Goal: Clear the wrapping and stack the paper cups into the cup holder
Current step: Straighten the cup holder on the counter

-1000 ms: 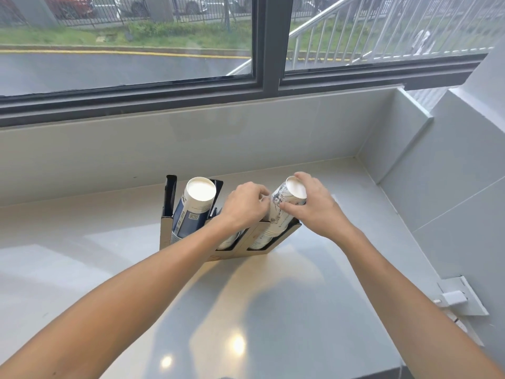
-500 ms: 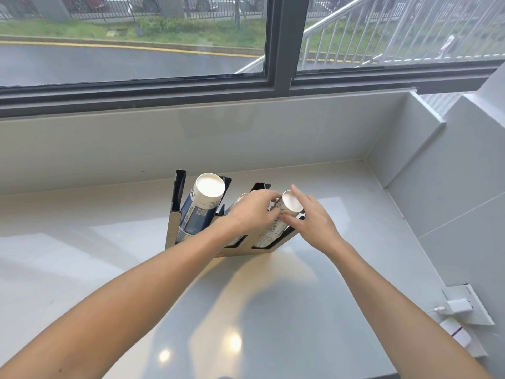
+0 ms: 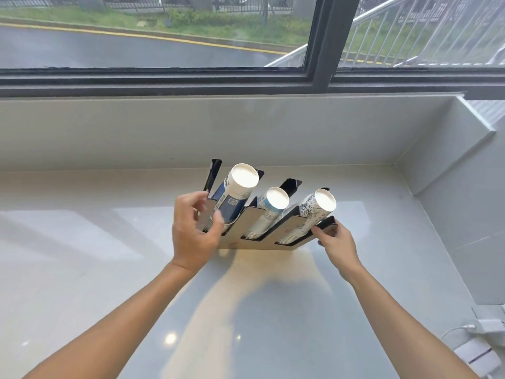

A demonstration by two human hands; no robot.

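A slanted cup holder [image 3: 252,243] with black dividers and a tan front stands on the white counter [image 3: 82,269]. Three stacks of paper cups lean in its slots: a dark blue stack [image 3: 232,199] on the left, a light blue stack [image 3: 269,212] in the middle, a black-and-white patterned stack [image 3: 311,212] on the right. My left hand [image 3: 195,231] is at the holder's left end, fingers curled around its left edge next to the dark blue stack. My right hand [image 3: 334,240] pinches the holder's right end. No wrapping is in view.
A tiled wall [image 3: 218,127] and a window rise behind the counter. A side wall [image 3: 464,214] closes the right. A wall socket with a white plug and cable [image 3: 489,325] sits at the lower right.
Both hands left the patterned stack in the right slot and moved apart to the holder's two ends. The middle stack now shows. The camera has moved closer.
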